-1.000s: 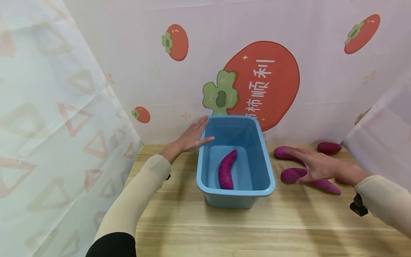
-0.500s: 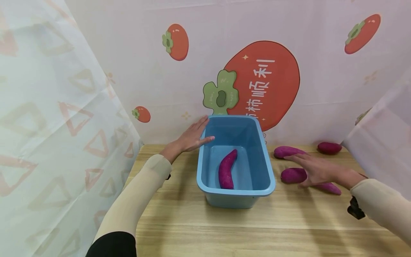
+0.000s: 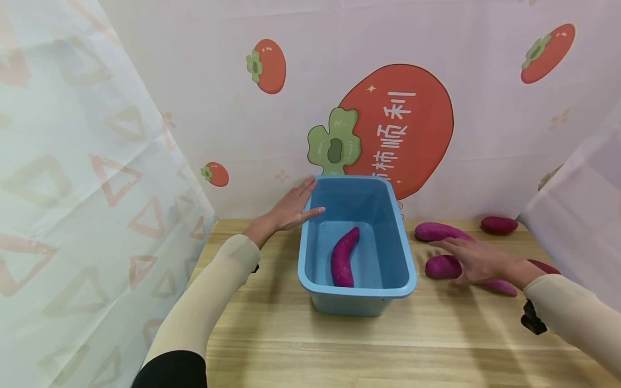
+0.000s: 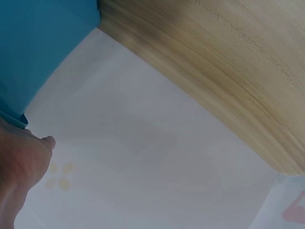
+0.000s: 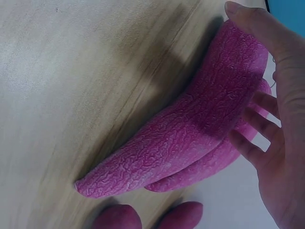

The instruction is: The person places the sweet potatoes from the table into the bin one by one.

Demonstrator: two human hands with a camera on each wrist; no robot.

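My left hand rests on the left rim of a blue plastic tub, fingers straight and thumb reaching over the edge. The left wrist view shows part of this hand beside the tub wall. A curved purple sweet potato lies inside the tub. To the right, my right hand is over another long sweet potato, partly covering it. In the right wrist view, the thumb and spread fingers stand on either side of that wrinkled sweet potato, without gripping it.
A second long sweet potato lies just behind the one under my right hand. Shorter ones lie at the back right and near the right wrist. A persimmon-printed cloth walls the wooden table behind.
My right hand has drawn back slightly toward the front, uncovering more of the rear sweet potato. The left hand, the tub and the sweet potatoes stay in place.
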